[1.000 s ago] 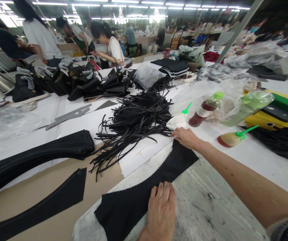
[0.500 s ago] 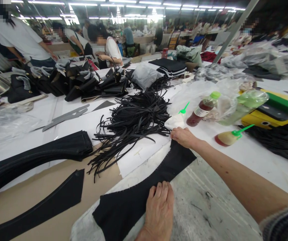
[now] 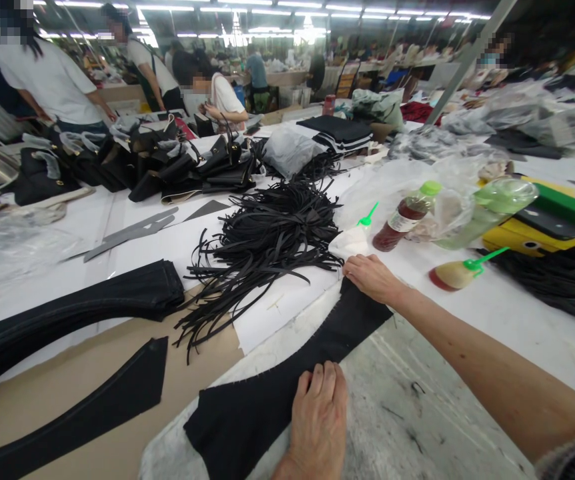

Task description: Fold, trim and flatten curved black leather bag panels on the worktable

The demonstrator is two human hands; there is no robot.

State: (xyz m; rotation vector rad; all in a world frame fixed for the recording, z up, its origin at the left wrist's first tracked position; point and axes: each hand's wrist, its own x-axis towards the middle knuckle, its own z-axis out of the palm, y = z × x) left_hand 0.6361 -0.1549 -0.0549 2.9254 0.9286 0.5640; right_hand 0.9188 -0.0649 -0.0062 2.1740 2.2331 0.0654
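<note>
A curved black leather or fabric piece (image 3: 287, 373) lies flat on a pale stone slab (image 3: 397, 407), its notched edge facing the strips. My left hand (image 3: 320, 413) rests on the piece's near edge, palm down and fingers lying flat. At the far end, my right hand (image 3: 371, 277) has its fingers pinched together on the piece's corner; the fingertips are partly hidden. Just beyond that hand stands a white applicator bottle (image 3: 350, 243) with a green nozzle. A bundle of thin black strips (image 3: 277, 230) lies to the left of it.
Similar black curved pieces (image 3: 77, 300) are stacked at left, with a single one (image 3: 92, 407) on brown board (image 3: 182, 380). At right are a drink bottle (image 3: 405, 217), a glue bottle (image 3: 457, 273) and a yellow box (image 3: 532, 237). Black bags (image 3: 167, 163) and co-workers (image 3: 52, 77) are behind.
My right hand has shifted very slightly right at the piece's corner, and its forearm has come lower. My left hand and the black piece stay put. Co-workers in the background have moved.
</note>
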